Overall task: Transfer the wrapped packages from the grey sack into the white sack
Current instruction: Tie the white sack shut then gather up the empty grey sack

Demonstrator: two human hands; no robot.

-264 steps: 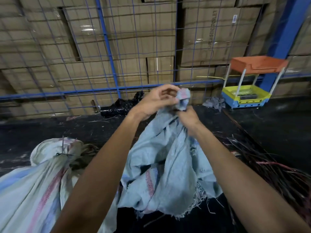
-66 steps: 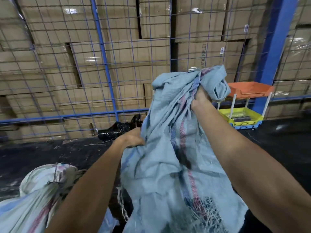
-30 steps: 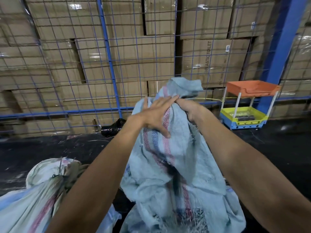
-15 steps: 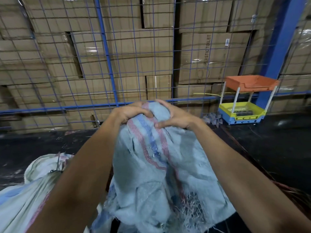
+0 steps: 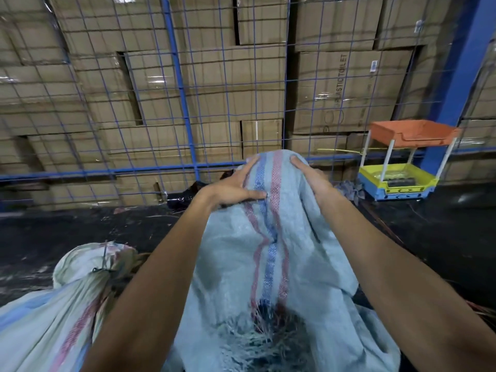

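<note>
Both hands hold up the far end of the grey sack (image 5: pixel 271 264), a pale blue-grey woven bag with red and blue stripes down its middle, which drapes from the hands toward the near edge and ends in a frayed, dark-stained hem. The left hand (image 5: pixel 232 187) lies on the sack's left side with fingers spread and the thumb stretched across the weave, pressing on the cloth rather than closing round it. The right hand (image 5: pixel 312 178) cups the sack's right shoulder, fingers bent over the fabric and gripping it. Near left lies the white sack (image 5: pixel 48 312), also striped, its neck bunched and tied with a dark cord (image 5: pixel 103 267); it sits just beside the left forearm. No wrapped packages show. Beyond the sacks runs a dark floor (image 5: pixel 80 234), then a blue wire mesh fence (image 5: pixel 179 84) with stacked cardboard boxes (image 5: pixel 349 89) behind it. At the far right a small plastic stand (image 5: pixel 402 159), orange tray over yellow tray on a blue base, sits by a blue post (image 5: pixel 461 76)
</note>
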